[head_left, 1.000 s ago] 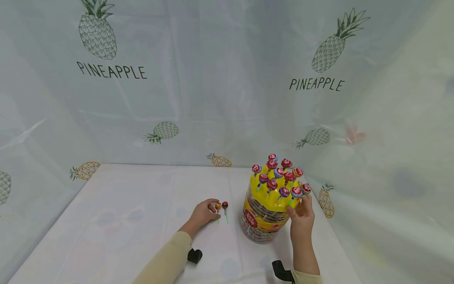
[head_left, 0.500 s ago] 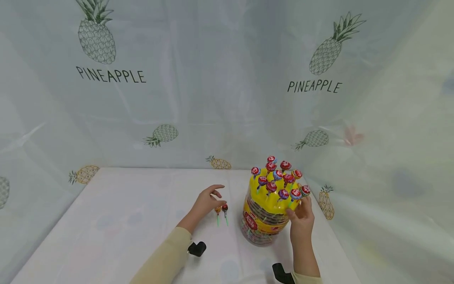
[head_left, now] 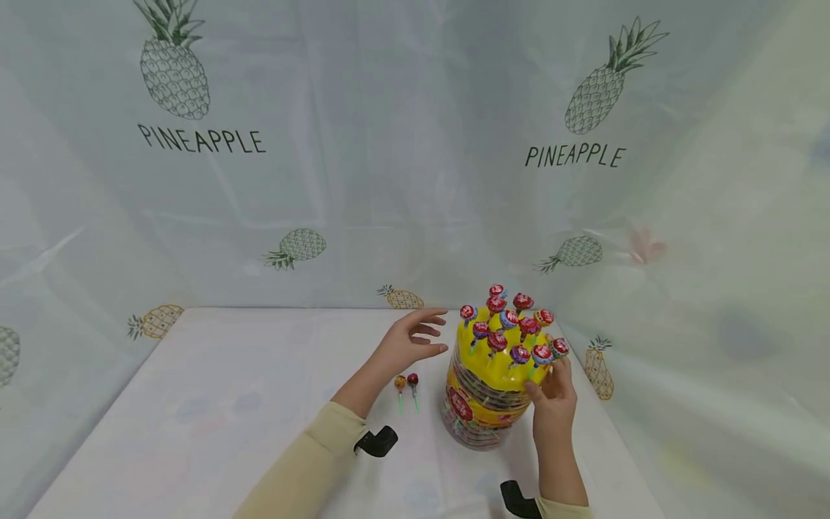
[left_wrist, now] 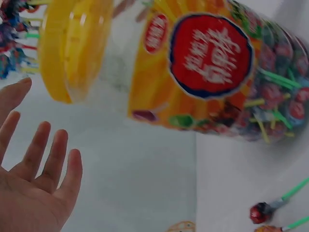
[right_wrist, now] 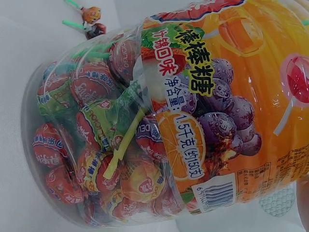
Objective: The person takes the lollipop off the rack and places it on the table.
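Note:
A clear jar (head_left: 486,404) full of wrapped lollipops, with an orange fruit label, stands on the table. Several lollipops (head_left: 496,342) stick up from its yellow lid (head_left: 496,369). My right hand (head_left: 555,411) holds the jar's right side just under the lid, thumb in front. Its other fingers are partly hidden behind the jar. My left hand (head_left: 408,344) hovers left of the lid, fingers spread and apart from it, holding nothing. The left wrist view shows that left hand (left_wrist: 41,186) beside the lid.
An orange-wrapped lollipop (head_left: 400,382) and a dark red one (head_left: 413,379) lie side by side on the white table (head_left: 214,404), left of the jar. A pineapple-print curtain (head_left: 415,158) hangs behind the table.
My left hand has left the two lollipops on the table and moved up and right to the jar's lid. My right hand has stayed at the jar.

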The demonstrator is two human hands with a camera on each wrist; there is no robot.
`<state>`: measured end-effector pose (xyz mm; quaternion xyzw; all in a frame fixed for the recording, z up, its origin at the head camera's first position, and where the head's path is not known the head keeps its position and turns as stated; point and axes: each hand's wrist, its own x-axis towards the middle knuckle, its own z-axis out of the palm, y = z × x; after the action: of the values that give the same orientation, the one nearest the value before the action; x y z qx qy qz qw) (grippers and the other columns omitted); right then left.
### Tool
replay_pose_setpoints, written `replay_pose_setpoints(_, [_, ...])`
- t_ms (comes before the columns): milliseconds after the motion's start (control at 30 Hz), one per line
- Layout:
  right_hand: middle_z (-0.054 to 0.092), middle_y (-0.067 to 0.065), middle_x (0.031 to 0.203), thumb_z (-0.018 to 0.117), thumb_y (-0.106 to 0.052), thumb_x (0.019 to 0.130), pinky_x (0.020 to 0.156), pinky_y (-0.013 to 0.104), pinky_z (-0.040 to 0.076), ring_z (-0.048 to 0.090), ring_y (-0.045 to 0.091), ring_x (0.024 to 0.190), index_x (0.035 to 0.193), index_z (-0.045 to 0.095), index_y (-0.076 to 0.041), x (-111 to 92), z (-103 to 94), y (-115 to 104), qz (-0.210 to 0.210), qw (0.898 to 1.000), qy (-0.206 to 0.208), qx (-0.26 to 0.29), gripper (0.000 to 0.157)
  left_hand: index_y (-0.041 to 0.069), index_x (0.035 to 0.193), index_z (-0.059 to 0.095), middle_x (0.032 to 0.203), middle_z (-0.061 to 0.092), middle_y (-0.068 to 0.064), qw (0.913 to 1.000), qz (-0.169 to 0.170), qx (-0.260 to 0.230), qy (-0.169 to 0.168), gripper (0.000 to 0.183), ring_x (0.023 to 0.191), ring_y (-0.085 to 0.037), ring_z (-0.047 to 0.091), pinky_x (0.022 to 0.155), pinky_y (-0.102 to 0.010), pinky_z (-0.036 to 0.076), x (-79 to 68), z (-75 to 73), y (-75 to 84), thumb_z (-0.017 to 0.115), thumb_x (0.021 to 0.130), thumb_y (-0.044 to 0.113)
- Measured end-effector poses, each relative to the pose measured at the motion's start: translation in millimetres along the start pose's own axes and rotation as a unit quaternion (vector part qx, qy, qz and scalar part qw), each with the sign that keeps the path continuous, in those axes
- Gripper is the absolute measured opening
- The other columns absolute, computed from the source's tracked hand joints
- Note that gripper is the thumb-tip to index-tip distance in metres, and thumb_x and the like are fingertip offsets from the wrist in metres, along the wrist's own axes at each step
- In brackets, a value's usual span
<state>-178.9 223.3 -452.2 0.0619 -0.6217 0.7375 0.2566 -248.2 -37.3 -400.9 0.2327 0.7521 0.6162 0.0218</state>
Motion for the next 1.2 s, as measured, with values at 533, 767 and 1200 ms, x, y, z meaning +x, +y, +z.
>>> replay_pose_setpoints(533, [0.036, 0.003, 0.143, 0.060, -0.011, 0.095, 0.095, 0.020, 0.045, 0.037, 0.023, 0.134, 0.146, 0.046, -0.012, -1.4, 0.0, -1.3, 0.009, 1.000, 0.000, -0.002, 0.053, 0.029, 0.142, 0.050, 0.142, 0.046, 0.012, 0.9955, 0.072, -0.019, -0.059, 0.059, 0.127, -0.017, 0.047, 0.106, -0.042, 0.037, -5.0, 16.5, 30.5, 0.073, 0.089, 0.016])
replay_pose_setpoints(767, [0.036, 0.005, 0.143, 0.061, -0.013, 0.095, 0.096, 0.021, 0.044, 0.038, 0.024, 0.133, 0.146, 0.046, -0.010, -0.9, -0.6, 1.1, -0.002, 1.000, -0.006, 0.002, 0.054, 0.027, 0.144, 0.048, 0.144, 0.045, 0.009, 0.9952, 0.069, -0.006, -0.069, 0.060, 0.124, -0.015, 0.048, 0.106, -0.044, 0.037, -4.8, 20.9, 32.7, 0.072, 0.090, 0.018])
replay_pose_setpoints(1200, [0.035, 0.009, 0.143, 0.065, -0.014, 0.093, 0.097, 0.022, 0.044, 0.037, 0.026, 0.133, 0.146, 0.044, -0.005, 0.1, -0.5, 2.0, -0.036, 0.998, -0.023, 0.040, 0.057, 0.026, 0.145, 0.047, 0.144, 0.045, 0.006, 0.9937, 0.100, -0.035, -0.038, 0.063, 0.120, -0.016, 0.051, 0.104, -0.038, 0.041, -2.4, 19.7, 33.9, 0.073, 0.089, 0.015])
